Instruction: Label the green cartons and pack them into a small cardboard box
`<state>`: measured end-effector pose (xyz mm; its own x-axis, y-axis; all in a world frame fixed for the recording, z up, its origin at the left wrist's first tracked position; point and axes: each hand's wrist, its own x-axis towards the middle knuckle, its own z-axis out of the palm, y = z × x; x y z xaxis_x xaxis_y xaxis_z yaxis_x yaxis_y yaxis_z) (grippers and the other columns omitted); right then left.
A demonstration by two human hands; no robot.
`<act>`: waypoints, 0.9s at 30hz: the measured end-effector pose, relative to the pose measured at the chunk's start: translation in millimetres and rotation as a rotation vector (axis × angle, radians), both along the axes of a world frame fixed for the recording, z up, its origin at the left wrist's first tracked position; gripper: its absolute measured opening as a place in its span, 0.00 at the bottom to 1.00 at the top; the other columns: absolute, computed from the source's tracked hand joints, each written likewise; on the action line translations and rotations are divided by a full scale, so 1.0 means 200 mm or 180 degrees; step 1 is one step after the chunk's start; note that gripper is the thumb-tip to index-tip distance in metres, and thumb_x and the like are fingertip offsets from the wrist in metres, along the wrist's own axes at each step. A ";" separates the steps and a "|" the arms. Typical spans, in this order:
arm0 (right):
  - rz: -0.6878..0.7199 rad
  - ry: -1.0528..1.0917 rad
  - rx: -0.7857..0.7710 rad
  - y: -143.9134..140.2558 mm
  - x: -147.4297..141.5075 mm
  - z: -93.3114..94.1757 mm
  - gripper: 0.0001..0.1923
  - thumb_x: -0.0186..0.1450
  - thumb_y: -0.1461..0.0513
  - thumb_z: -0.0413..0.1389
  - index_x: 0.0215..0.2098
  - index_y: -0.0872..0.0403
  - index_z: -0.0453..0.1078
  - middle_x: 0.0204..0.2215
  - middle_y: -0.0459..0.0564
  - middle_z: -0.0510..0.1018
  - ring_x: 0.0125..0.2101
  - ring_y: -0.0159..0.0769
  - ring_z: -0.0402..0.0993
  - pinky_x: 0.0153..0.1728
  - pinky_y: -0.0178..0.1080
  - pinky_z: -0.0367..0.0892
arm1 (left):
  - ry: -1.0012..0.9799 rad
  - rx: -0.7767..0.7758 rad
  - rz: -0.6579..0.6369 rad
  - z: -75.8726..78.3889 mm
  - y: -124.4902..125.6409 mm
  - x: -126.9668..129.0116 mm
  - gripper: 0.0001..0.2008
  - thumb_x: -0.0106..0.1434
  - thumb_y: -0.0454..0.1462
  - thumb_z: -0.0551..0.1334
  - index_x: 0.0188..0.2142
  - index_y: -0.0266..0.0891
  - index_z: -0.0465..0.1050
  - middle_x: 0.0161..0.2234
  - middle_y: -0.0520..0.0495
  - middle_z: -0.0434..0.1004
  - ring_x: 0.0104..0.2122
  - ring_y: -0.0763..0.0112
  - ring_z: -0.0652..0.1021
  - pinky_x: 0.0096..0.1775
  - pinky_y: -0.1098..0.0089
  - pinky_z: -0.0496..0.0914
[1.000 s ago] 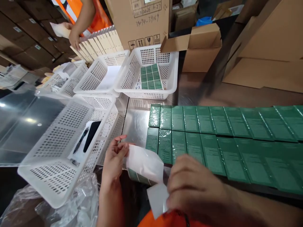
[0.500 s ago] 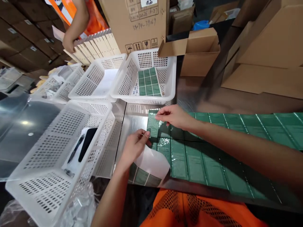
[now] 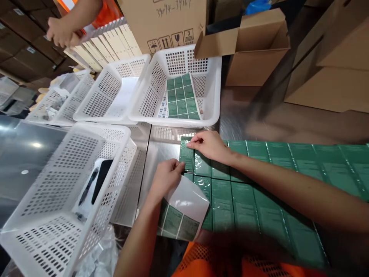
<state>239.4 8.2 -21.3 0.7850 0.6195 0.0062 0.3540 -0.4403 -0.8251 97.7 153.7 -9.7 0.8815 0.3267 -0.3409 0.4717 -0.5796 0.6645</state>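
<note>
My left hand (image 3: 168, 177) grips a sheet of green stickers (image 3: 188, 196), its white backing curling over and several green squares left at the lower end. The left fingertips touch the lower edge of a green sticker (image 3: 186, 158), which lies over the leftmost box of the back row. At that sticker's upper part, my right hand (image 3: 210, 144) is closed, thumb and forefinger pinched at its surface. Two rows of shiny, film-wrapped green boxes (image 3: 221, 204) run rightward under my right forearm, which hides part of them.
A white basket (image 3: 217, 96) behind my hands contains more green sticker sheets (image 3: 181, 96). Another basket (image 3: 128, 134) at left holds a pen and a dark flat object. Cartons (image 3: 245, 71) stand at the back. Across the table is a co-worker's hand (image 3: 62, 32).
The green sticker now lies flatter and squarer on the end box. My right fingers have shifted slightly left along it. The view has tilted down, and the co-worker's hand has lifted leftward.
</note>
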 end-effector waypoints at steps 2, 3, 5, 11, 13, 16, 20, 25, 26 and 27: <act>-0.0006 -0.0033 0.0021 0.00 0.00 -0.01 0.07 0.60 0.56 0.63 0.28 0.50 0.79 0.26 0.46 0.81 0.25 0.33 0.73 0.29 0.37 0.63 | 0.0045 -0.0062 0.0057 0.00 0.00 0.01 0.19 0.60 0.49 0.56 0.19 0.41 0.62 0.18 0.54 0.63 0.22 0.72 0.64 0.27 0.70 0.54; -0.0004 -0.0041 0.0026 0.00 -0.01 -0.02 0.07 0.61 0.57 0.63 0.28 0.50 0.79 0.25 0.46 0.81 0.25 0.33 0.73 0.29 0.37 0.63 | 0.0066 -0.0076 0.0069 0.00 0.00 0.01 0.19 0.60 0.48 0.57 0.19 0.41 0.62 0.18 0.54 0.62 0.22 0.72 0.64 0.27 0.70 0.54; 0.0008 -0.0047 0.0048 0.00 -0.01 -0.02 0.07 0.61 0.57 0.63 0.27 0.51 0.79 0.24 0.45 0.80 0.24 0.32 0.72 0.29 0.37 0.63 | 0.0105 -0.0101 0.0091 0.00 0.00 0.02 0.19 0.59 0.48 0.57 0.18 0.41 0.61 0.18 0.54 0.61 0.22 0.72 0.63 0.27 0.70 0.54; 0.0028 -0.0161 0.0053 0.00 -0.01 -0.03 0.08 0.61 0.56 0.63 0.27 0.51 0.78 0.24 0.44 0.79 0.23 0.31 0.70 0.28 0.37 0.61 | 0.0217 -0.0168 0.0175 0.00 -0.01 0.02 0.19 0.58 0.49 0.57 0.18 0.42 0.59 0.17 0.55 0.59 0.21 0.72 0.61 0.26 0.70 0.53; 0.0027 -0.0227 -0.0010 0.01 -0.02 -0.04 0.09 0.62 0.57 0.63 0.27 0.52 0.77 0.24 0.44 0.78 0.24 0.32 0.70 0.29 0.37 0.60 | 0.0287 -0.0054 0.0165 0.00 -0.01 0.03 0.18 0.58 0.48 0.57 0.18 0.41 0.59 0.17 0.55 0.59 0.21 0.72 0.62 0.27 0.70 0.53; 0.0000 -0.0390 -0.0100 0.01 -0.03 -0.05 0.08 0.61 0.58 0.63 0.26 0.52 0.75 0.25 0.45 0.77 0.25 0.33 0.70 0.29 0.37 0.61 | 0.0405 0.0119 0.0117 0.02 -0.01 0.05 0.18 0.58 0.46 0.57 0.17 0.41 0.60 0.17 0.54 0.61 0.22 0.71 0.63 0.27 0.70 0.54; -0.0237 -0.0676 -0.0164 0.02 -0.03 -0.06 0.18 0.56 0.58 0.68 0.42 0.53 0.72 0.33 0.49 0.77 0.30 0.38 0.72 0.32 0.39 0.64 | 0.0434 0.0163 0.0108 0.02 0.01 0.04 0.22 0.58 0.48 0.59 0.14 0.41 0.59 0.14 0.54 0.59 0.20 0.72 0.61 0.25 0.68 0.50; -0.0114 -0.0611 -0.0323 0.02 -0.03 -0.03 0.18 0.57 0.59 0.67 0.43 0.55 0.70 0.32 0.50 0.77 0.33 0.42 0.75 0.35 0.40 0.65 | 0.0161 0.0112 0.0351 0.03 0.02 -0.07 0.24 0.55 0.51 0.62 0.13 0.42 0.55 0.14 0.56 0.52 0.18 0.74 0.57 0.24 0.69 0.48; -0.0091 -0.0595 -0.0347 0.03 -0.03 -0.03 0.15 0.58 0.59 0.66 0.42 0.55 0.70 0.33 0.51 0.78 0.34 0.42 0.75 0.36 0.40 0.65 | 0.0057 0.0102 0.0452 0.03 0.01 -0.10 0.24 0.55 0.52 0.61 0.14 0.42 0.55 0.15 0.56 0.53 0.19 0.74 0.58 0.24 0.69 0.49; -0.0078 -0.0584 -0.0356 0.03 -0.03 -0.03 0.13 0.60 0.60 0.64 0.41 0.55 0.71 0.33 0.51 0.78 0.35 0.42 0.75 0.37 0.40 0.65 | -0.0058 0.0107 0.0567 0.03 0.01 -0.13 0.24 0.56 0.53 0.60 0.15 0.42 0.56 0.15 0.56 0.55 0.19 0.74 0.59 0.24 0.70 0.51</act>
<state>233.8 14.6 -26.3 0.7919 0.6051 0.0826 0.4817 -0.5358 -0.6934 72.1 154.9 -4.3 0.8146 0.4890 -0.3118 0.5570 -0.5099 0.6555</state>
